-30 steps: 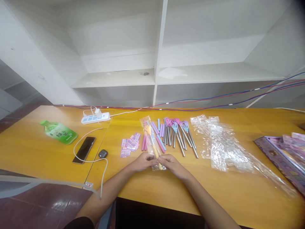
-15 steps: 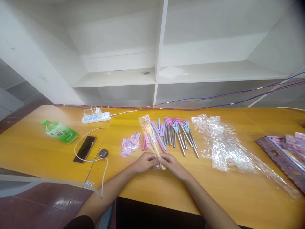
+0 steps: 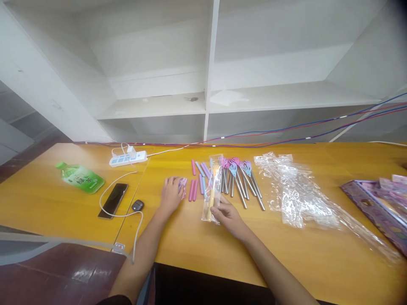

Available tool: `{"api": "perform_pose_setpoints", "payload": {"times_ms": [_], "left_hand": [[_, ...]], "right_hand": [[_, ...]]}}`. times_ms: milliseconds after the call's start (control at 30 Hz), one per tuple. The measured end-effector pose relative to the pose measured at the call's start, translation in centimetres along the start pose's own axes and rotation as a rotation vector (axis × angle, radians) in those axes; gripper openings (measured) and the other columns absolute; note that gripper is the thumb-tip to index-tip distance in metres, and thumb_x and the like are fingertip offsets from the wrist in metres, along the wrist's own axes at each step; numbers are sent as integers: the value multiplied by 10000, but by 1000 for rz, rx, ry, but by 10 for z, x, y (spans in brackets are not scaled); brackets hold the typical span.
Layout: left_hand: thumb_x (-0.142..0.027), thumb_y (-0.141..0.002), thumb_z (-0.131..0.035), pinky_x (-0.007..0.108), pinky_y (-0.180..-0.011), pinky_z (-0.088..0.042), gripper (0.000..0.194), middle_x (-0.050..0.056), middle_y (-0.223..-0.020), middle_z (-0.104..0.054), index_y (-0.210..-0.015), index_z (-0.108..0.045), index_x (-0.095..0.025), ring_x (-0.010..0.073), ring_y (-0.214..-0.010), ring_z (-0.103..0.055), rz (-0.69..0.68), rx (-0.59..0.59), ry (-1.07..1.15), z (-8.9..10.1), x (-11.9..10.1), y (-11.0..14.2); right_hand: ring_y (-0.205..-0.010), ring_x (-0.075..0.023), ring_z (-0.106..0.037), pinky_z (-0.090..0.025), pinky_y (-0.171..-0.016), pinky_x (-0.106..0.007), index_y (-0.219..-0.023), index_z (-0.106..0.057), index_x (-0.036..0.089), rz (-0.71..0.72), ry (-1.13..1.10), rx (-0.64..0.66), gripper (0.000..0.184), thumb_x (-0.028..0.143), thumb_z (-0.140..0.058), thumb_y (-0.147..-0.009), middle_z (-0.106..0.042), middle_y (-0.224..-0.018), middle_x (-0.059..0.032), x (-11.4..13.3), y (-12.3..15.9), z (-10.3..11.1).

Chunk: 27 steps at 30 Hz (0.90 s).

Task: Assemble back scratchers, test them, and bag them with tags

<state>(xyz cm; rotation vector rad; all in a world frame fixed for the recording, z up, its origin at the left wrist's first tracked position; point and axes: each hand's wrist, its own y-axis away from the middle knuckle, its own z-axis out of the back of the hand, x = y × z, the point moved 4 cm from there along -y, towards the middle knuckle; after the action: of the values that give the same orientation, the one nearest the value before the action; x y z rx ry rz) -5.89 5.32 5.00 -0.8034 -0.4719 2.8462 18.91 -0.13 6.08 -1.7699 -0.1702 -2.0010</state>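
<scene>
My right hand [image 3: 227, 214] pinches the lower part of a clear plastic bag holding a back scratcher [image 3: 211, 203] with a yellow hand-shaped head and yellow handle. The bag stands nearly upright, slanting slightly right at its top. My left hand [image 3: 171, 195] rests over small pink and purple printed cards [image 3: 182, 186], its fingers spread and bent downward. It covers most of the pile, and its fingertips are partly hidden. Between the hands and beyond lie pink, purple and blue handle tubes [image 3: 192, 190]. Right of the bag, several metal-rod back scratchers [image 3: 240, 186] have pink, purple and blue heads.
Clear plastic bags [image 3: 295, 195] spread across the right of the table, beside a purple box [image 3: 370, 203]. At left are a green bottle [image 3: 82, 178], a phone [image 3: 113, 201], a black case [image 3: 137, 205], a white cable and a power strip [image 3: 127, 158]. Shelves stand behind.
My left hand has let go of the bagged back scratcher and moved left onto the cards. My right hand keeps hold of the bag, whose top has swung right.
</scene>
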Motion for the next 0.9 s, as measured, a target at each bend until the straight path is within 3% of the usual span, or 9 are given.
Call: {"api": "perform_pose_setpoints", "payload": {"times_ms": [200,367,500,600,667,800,900], "left_hand": [[-234,-968,-638,487,-1092,-429,442,132,-1357,-653,-1406,-596,-204,341,-1243,-504,-81,65,-154,-21,23,-3],[-167,-920,-661,488,-1069,-461,454,127,-1291,-683,-1368,-604,-209,331,-1221,-545,-90,23,-93,-21,21,-6],[-92,-849,-662,481,-1078,-471,542,126,-1290,-676,-1374,-583,-200,321,-1214,-566,-72,-62,-41,-18,21,-7],[-72,-848,-631,439,-992,-523,568,109,-1224,-685,-1395,-555,-200,267,-1050,-636,-15,-73,55,-19,24,-7],[-105,-876,-642,427,-967,-530,528,106,-1214,-683,-1388,-560,-200,249,-990,-648,-1,-56,87,-19,24,-6],[-287,-889,-765,487,-1052,-471,523,131,-1295,-685,-1378,-598,-206,331,-1183,-579,-58,-1,2,-19,20,-5],[-285,-898,-765,480,-1026,-478,523,126,-1256,-717,-1389,-601,-212,337,-1185,-558,-75,54,0,-22,19,-5]], "right_hand": [[-1141,-273,-602,-461,-1011,-382,-642,-666,199,35,19,66,501,519,-585,-1019,-643,-1208,-114,2,2,-5],[-971,-240,-613,-474,-953,-381,-623,-646,208,32,40,76,489,499,-606,-1015,-619,-958,-83,4,3,-6],[-937,-231,-609,-477,-949,-389,-632,-619,211,50,27,78,474,490,-609,-1015,-612,-965,-78,3,2,-7],[-945,-239,-603,-481,-951,-397,-642,-621,216,48,42,84,469,509,-614,-1008,-611,-963,-78,2,2,-6],[-968,-244,-601,-482,-952,-398,-644,-613,216,47,53,87,478,522,-602,-1011,-616,-978,-81,2,2,-6],[-980,-238,-601,-480,-946,-387,-646,-607,212,52,55,99,483,516,-586,-1021,-620,-1010,-83,4,1,-7],[-901,-217,-588,-482,-906,-376,-630,-594,209,54,67,104,496,511,-584,-1023,-594,-954,-73,5,1,-8]]}}
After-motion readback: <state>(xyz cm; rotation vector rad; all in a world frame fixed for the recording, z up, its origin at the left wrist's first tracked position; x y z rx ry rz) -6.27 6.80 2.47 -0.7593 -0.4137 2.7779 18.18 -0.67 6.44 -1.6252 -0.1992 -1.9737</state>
